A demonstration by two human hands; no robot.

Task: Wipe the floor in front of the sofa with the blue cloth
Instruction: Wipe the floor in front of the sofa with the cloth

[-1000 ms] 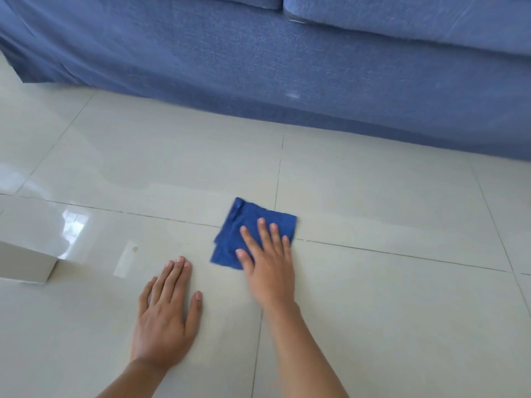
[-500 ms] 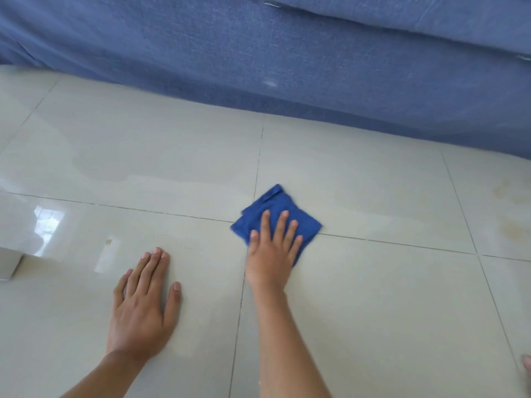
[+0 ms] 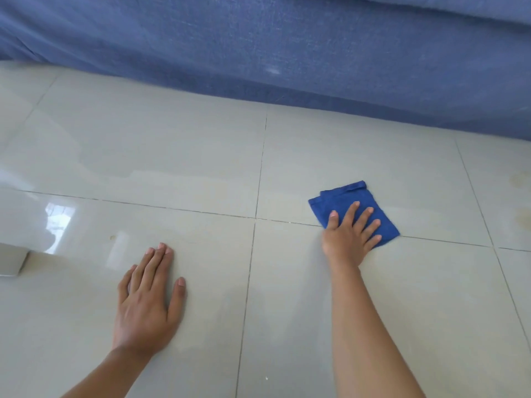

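A folded blue cloth (image 3: pixel 343 201) lies flat on the pale tiled floor (image 3: pixel 172 156) in front of the blue sofa (image 3: pixel 258 47). My right hand (image 3: pixel 349 234) presses down on the cloth's near half with fingers spread, just right of a tile joint. My left hand (image 3: pixel 149 297) rests flat on the bare tile to the left, fingers together, holding nothing. The cloth sits about one tile's depth in front of the sofa's bottom edge.
A pale box-like object's corner (image 3: pixel 11 259) shows at the left edge on the floor. Faint yellowish stains (image 3: pixel 520 196) mark the tile at the far right. A window's glare (image 3: pixel 57 222) reflects on the glossy tile at left.
My right hand has slid the cloth to the right across the tile joint, turning it. My left hand has stayed planted on the floor.
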